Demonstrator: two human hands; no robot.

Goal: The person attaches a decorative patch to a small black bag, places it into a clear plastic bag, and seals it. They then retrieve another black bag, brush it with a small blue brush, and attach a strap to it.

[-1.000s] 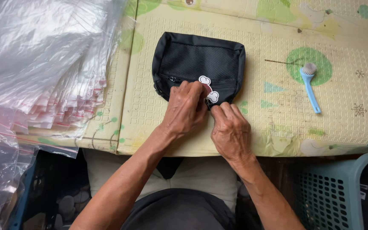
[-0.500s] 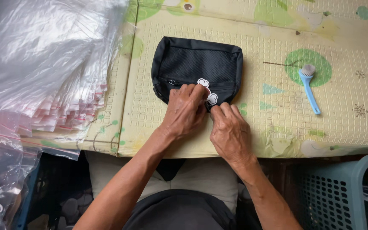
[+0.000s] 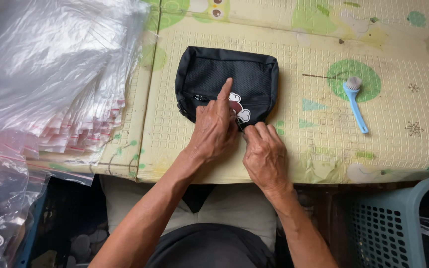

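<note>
Surface: pale yellow foam play mat with embossed squares and green and teal shapes, laid as a tabletop.
Pouch: black fabric pouch with a mesh front lies flat near the mat's front edge, long axis left to right, zip line towards the person.
Tag: white-and-dark-red cloud-shaped tag sits at the pouch's lower front, between the two hands.
Left hand: left hand rests on the pouch, forefinger stretched out and pressing the mesh, other fingers curled.
Right hand: right hand is curled, fingertips pinched at the pouch's lower edge just beside the tag.
Brush: small blue brush lies well apart to the right.
Bags: stack of clear zip bags on the left.
Basket: teal plastic basket at lower right; contents hidden.
</note>
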